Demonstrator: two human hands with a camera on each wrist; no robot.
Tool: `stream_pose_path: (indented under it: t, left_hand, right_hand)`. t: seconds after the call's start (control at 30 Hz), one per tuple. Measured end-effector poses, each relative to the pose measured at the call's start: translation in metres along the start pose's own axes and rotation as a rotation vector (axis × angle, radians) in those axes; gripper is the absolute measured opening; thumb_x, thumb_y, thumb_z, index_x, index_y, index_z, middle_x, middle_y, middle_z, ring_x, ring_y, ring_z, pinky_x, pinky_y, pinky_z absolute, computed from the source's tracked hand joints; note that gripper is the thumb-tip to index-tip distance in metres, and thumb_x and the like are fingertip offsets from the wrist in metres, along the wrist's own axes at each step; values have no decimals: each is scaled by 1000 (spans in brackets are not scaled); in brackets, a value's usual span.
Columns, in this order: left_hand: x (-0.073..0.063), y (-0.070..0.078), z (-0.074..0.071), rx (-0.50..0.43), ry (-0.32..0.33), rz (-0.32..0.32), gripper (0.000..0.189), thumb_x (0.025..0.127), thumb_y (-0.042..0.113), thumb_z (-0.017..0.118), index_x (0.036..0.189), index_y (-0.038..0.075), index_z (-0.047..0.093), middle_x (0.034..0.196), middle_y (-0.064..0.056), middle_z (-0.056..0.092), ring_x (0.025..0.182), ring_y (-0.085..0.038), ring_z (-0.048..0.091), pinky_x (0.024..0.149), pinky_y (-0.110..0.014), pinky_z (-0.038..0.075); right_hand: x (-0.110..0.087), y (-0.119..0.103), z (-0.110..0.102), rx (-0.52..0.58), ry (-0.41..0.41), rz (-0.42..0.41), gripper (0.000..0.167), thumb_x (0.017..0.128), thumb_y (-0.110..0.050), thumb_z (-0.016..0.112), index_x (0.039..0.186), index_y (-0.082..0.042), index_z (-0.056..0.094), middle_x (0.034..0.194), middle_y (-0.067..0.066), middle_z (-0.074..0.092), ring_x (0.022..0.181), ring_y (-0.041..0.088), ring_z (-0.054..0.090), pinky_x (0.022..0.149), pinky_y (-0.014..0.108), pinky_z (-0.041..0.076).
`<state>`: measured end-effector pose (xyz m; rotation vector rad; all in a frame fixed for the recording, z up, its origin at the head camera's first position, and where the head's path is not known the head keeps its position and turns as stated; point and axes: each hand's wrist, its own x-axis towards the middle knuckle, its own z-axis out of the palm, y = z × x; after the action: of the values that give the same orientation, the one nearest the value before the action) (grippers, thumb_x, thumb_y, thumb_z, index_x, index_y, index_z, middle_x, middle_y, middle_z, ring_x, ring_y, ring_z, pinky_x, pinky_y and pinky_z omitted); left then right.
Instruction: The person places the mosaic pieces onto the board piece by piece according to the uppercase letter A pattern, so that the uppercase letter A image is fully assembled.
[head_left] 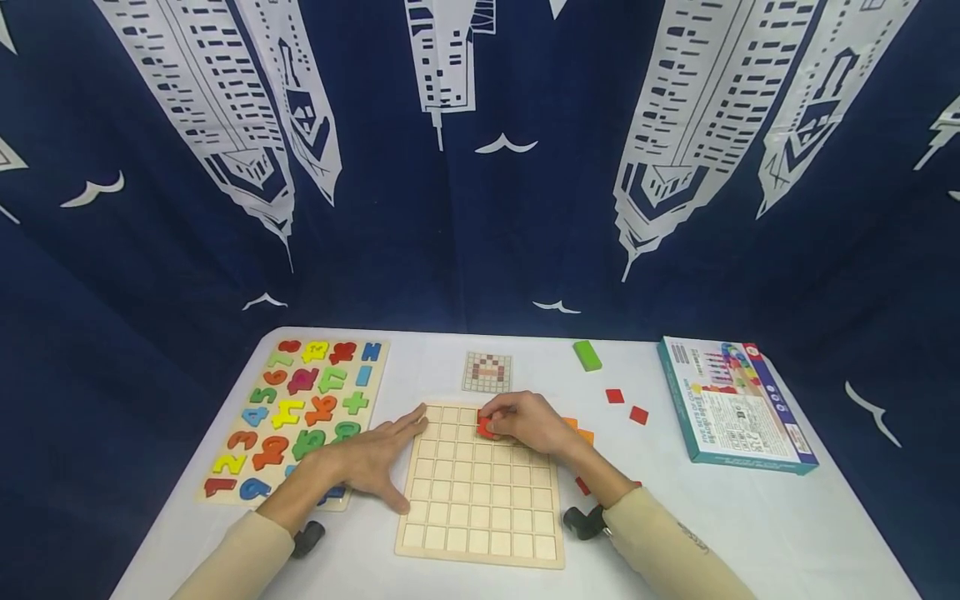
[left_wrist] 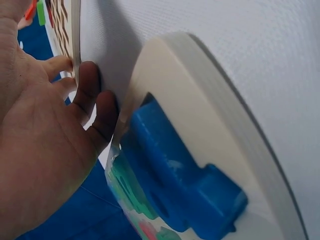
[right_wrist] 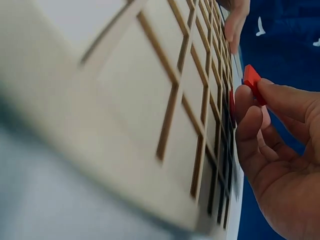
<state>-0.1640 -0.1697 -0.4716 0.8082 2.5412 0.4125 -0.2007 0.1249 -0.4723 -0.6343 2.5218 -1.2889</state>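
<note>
A pale wooden grid board [head_left: 480,517] with square recesses lies in the middle of the table. My right hand [head_left: 528,421] pinches a red square tile [right_wrist: 253,82] between thumb and fingers, close over the board's upper rows. Another red piece [right_wrist: 231,106] sits at the board's surface beneath those fingers, partly hidden by them. With fingers spread, my left hand [head_left: 371,462] touches the board's left edge with thumb and fingertips. A small card with a pixel pattern [head_left: 487,372] lies just beyond the board.
On the left lies a number puzzle board [head_left: 367,350] with coloured pieces. Loose red tiles [head_left: 638,415], orange tiles [head_left: 585,436] and a green block [head_left: 587,356] are right of the grid. A teal-edged box [head_left: 738,408] stands further right. Dark blue printed cloth [head_left: 450,242] hangs behind.
</note>
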Motion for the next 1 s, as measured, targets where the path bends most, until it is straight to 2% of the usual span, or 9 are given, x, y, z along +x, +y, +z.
stream_pose_path:
  t: [0.1, 0.33, 0.53, 0.8, 1.0]
  left_hand:
    - [0, 0, 1, 2, 2, -4, 126, 51, 68, 75, 149, 17, 15, 155, 5, -6, 137, -31, 17, 104, -50, 27]
    - [2, -1, 1, -2, 3, -12, 126, 50, 70, 75, 149, 19, 16, 155, 6, -6, 137, -29, 18, 103, -51, 28]
    - [1, -1, 1, 10, 2, -12, 127, 50, 71, 74, 149, 18, 15, 155, 6, -7, 136, -31, 18, 103, -52, 28]
    - [1, 1, -1, 11, -2, -12, 126, 51, 70, 74, 149, 18, 15, 155, 5, -6, 136, -31, 19, 103, -52, 29]
    - [1, 2, 0, 15, 2, -13, 126, 51, 70, 74, 149, 18, 16, 155, 5, -6, 136, -30, 19, 102, -52, 29]
  right_hand:
    - [5, -3, 6, -17, -9, -27, 16, 83, -15, 67, 98, -18, 70, 80, -7, 63, 73, 10, 56, 67, 27, 46]
    - [15, -5, 17, -75, -26, -74, 14, 83, -14, 68, 96, -18, 71, 72, -8, 61, 59, 8, 51, 56, 24, 45]
    - [21, -7, 22, -138, -25, -102, 14, 83, -13, 68, 96, -17, 72, 74, -10, 62, 66, 7, 54, 61, 24, 47]
    - [22, -10, 25, -158, -20, -78, 11, 81, -11, 68, 90, -17, 69, 73, -8, 61, 65, 7, 55, 60, 23, 48]
    - [23, -10, 28, -182, -27, -51, 6, 80, -14, 71, 84, -19, 68, 71, -10, 61, 65, 6, 56, 59, 22, 48]
